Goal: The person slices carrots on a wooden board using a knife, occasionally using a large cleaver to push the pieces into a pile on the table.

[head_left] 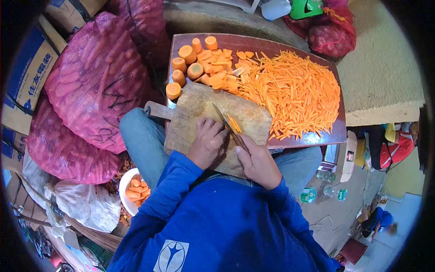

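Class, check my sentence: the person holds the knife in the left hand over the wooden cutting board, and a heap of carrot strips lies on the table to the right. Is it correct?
Not quite: the head view shows the knife in the right hand. It is over the wooden cutting board, and a heap of carrot strips lies on the table to the right.

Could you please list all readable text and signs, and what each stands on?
"住友電装": blue-and-brown carton.
"IN THAILAND": same carton, small.
Figure-in-circle emblem, no legible words: blue shirt.
Unreadable: black scrawl on mesh sack; green bottle labels; print on box at right.
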Demonstrator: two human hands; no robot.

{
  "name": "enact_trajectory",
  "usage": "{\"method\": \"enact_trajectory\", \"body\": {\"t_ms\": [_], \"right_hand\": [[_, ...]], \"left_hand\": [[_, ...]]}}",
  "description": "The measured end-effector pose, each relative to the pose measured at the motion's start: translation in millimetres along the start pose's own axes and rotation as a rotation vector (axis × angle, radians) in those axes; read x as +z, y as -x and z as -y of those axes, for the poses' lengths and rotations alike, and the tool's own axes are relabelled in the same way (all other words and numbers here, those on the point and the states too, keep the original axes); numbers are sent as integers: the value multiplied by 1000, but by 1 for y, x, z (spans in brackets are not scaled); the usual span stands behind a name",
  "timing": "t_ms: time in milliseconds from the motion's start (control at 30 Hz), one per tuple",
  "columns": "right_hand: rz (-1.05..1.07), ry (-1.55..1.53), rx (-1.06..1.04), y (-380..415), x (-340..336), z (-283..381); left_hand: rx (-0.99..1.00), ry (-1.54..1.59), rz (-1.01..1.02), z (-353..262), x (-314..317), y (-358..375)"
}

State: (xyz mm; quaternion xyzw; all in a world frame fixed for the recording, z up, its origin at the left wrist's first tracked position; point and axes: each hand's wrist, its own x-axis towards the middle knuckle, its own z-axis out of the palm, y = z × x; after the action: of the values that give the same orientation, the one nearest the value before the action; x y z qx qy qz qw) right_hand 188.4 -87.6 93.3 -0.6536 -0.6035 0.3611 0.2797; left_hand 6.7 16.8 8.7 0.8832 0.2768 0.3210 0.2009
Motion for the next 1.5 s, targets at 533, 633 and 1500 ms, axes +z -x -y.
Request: {"method": "enact_trajectory", "body": {"t_ms": [533,633,1500], "right_hand": [[-53,-151,12,21,-19,4],[117,-283,253,29,-20,-1],[-164,912,-364,11,-102,-30]], "left_hand": [[-98,71,-217,-1,0,-4],[-224,202,-388,1,-1,-7],[101,-158,76,-4,31,-183]]}}
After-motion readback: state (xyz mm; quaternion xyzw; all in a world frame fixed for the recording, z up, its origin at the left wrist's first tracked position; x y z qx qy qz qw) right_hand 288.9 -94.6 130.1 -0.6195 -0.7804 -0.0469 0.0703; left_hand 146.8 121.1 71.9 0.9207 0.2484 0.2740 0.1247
